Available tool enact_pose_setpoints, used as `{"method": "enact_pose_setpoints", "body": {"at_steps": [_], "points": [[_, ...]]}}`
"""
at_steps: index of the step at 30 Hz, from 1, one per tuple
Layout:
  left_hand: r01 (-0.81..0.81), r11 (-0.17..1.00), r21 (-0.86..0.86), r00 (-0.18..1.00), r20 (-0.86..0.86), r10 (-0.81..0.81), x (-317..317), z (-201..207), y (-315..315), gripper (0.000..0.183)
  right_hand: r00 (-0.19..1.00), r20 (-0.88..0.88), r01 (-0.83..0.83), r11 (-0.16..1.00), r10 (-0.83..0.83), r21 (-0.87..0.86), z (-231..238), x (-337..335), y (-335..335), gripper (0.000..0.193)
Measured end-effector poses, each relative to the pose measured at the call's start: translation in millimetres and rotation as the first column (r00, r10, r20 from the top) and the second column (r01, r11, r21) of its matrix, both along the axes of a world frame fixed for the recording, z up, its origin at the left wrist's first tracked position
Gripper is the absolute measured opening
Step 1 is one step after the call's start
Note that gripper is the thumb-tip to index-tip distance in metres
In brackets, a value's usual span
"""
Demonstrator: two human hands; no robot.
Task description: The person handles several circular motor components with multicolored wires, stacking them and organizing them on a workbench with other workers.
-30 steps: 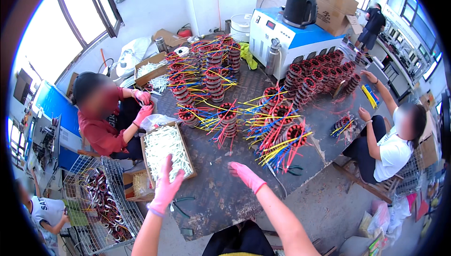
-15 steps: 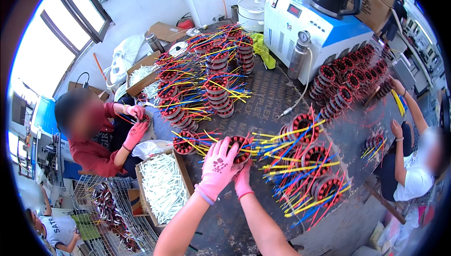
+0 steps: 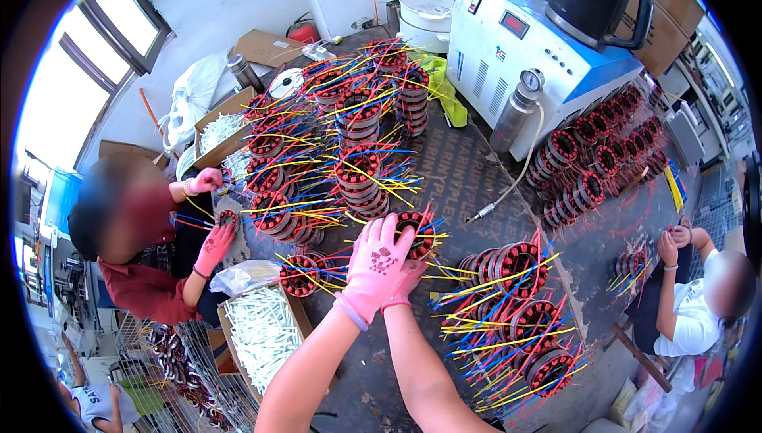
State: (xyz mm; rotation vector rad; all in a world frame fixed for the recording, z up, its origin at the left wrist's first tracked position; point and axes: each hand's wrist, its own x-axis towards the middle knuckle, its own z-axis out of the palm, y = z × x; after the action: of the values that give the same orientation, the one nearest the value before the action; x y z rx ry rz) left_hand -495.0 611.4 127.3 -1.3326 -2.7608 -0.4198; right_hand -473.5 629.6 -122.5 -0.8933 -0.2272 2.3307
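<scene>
Both my hands wear pink gloves and are over the middle of the dark table. My left hand (image 3: 376,263) wraps the side of a motor stator (image 3: 418,244), a ring with red insulation and yellow, blue and red lead wires. My right hand (image 3: 406,281) is closed lower down, against the same stator; the left hand covers part of its fingers. To the left, beside my left wrist, lies another wired stator stack (image 3: 298,276). On the right, a cluster of stacked stators (image 3: 533,320) lies on its side with leads spread out.
Upright stator stacks (image 3: 361,172) fill the far table. A carton of white tubes (image 3: 263,334) stands near left. A blue-and-white machine (image 3: 496,56) bears a black jug (image 3: 597,0); its hose (image 3: 517,184) crosses the table. One co-worker (image 3: 139,219) sits left, another (image 3: 689,314) right.
My hands have moved the stator slightly away from me, and its leads now lie apart from the right cluster. The left co-worker's hands have separated; the right co-worker's hands have come together.
</scene>
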Motion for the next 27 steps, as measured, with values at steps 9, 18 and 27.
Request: {"method": "enact_pose_setpoints", "body": {"at_steps": [9, 18, 27], "points": [[0.265, 0.962, 0.071, 0.964, -0.044, -0.262, -57.1, -1.3, 59.2, 0.055, 0.996, -0.070, -0.047, 0.999, 0.046, -0.009, 11.6, -60.9, 45.3, 0.040], [0.456, 0.886, 0.080, 0.861, -0.291, -0.417, -92.6, -34.5, 111.6, 0.042, 0.990, -0.132, -0.047, 0.998, 0.042, -0.037, 7.0, -79.7, 35.8, 0.040], [0.345, 0.938, 0.039, 0.904, -0.281, -0.321, -88.7, -39.7, 106.1, 0.038, 0.951, -0.170, -0.289, 0.939, 0.260, -0.184, 34.0, 13.7, -104.2, 0.039]]}}
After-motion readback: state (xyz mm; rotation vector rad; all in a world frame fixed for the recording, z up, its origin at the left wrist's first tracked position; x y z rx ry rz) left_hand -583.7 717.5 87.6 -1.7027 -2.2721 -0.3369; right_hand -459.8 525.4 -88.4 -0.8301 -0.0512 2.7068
